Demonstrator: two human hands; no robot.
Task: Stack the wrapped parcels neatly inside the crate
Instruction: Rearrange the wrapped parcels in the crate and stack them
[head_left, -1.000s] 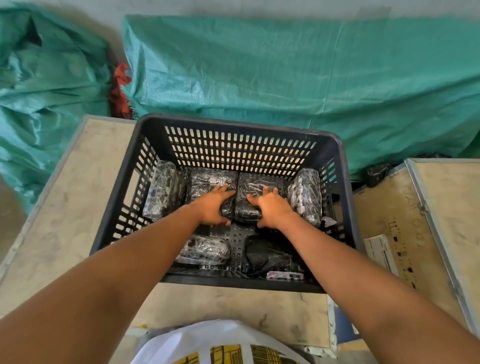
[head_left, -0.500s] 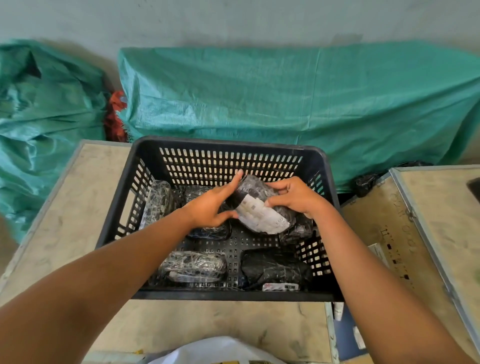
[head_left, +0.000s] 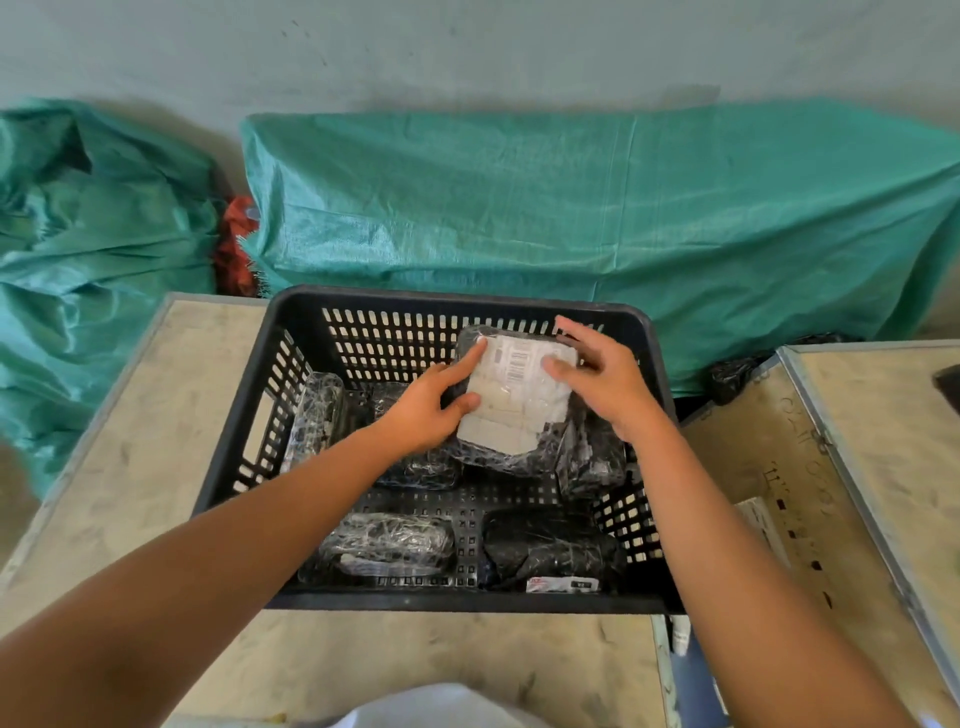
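While both hands (head_left: 519, 395) tilt a parcel (head_left: 511, 402), crate (head_left: 457, 299) floor seems open beneath

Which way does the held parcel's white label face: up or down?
Up: the white label on the held parcel shows plainly toward the camera.

Between both hands, the parcel (head_left: 511, 410) is glossy plastic film with a matt paper label (head_left: 519, 384); the slotted plastic crate (head_left: 457, 301) around them looks matt.
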